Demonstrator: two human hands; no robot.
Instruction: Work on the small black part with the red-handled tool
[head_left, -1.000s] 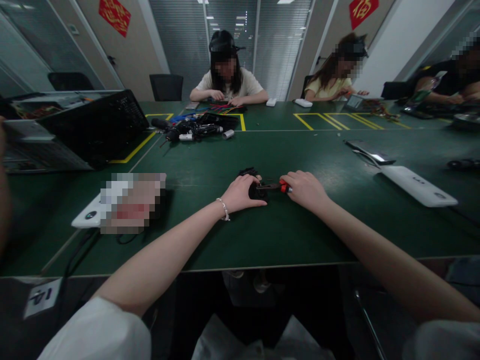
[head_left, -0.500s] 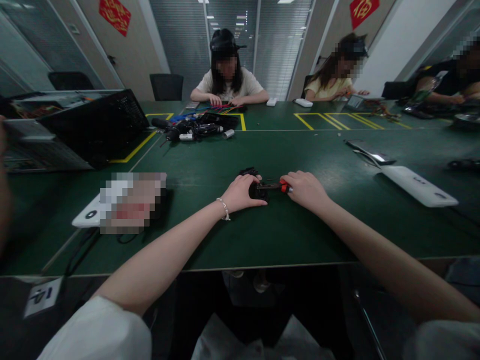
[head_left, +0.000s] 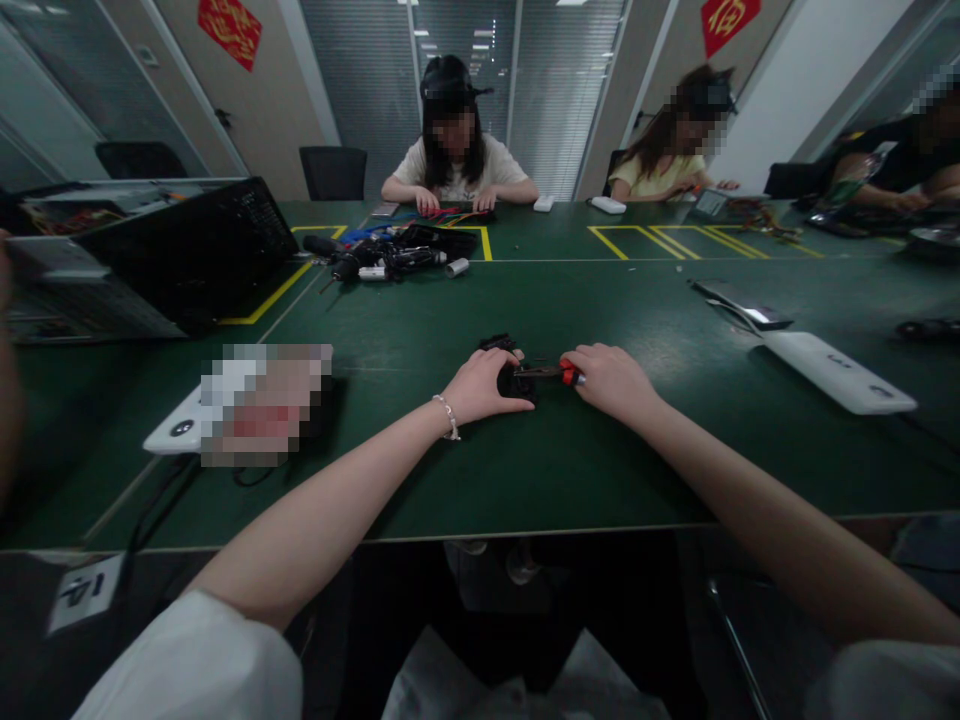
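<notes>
We had a black part [head_left: 519,386] cupped in our left hand [head_left: 481,388], in from the table [head_left: 637,460]'s near edge, pliers [head_left: 568,372] gripped in our right hand [head_left: 613,380]. Off left, an open computer case [head_left: 187,260] held wires [head_left: 112,211].

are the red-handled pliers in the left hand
No, the right hand grips the red-handled pliers, while the left hand holds a small black part against the table.

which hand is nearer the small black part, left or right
Left. The left hand holds the black part from its left side; the right hand is off to its right, holding red-handled pliers that reach toward it.
</notes>
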